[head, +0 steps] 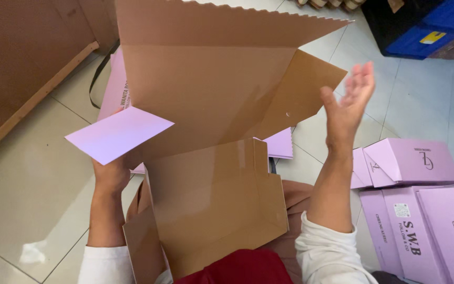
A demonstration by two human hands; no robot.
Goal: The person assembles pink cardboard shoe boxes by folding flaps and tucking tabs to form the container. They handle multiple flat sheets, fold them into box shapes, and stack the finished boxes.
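Both hands work a half-folded cardboard box, brown inside and lilac outside (211, 173), at frame centre: left hand (110, 176) grips its wall beneath a lilac flap, steadying it, while right hand (349, 108) hovers open-palmed, holding nothing, beside the raised lid.

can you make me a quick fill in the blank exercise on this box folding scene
1. The half-folded cardboard box is brown inside and ____ outside.
2. The left hand grips the box beside a lilac flap, while the right hand is ____, touching nothing.
3. The finished boxes lie on the tiled floor to the person's ____.
4. Both arms wear ____ sleeves.

Missing words: lilac; open; right; white
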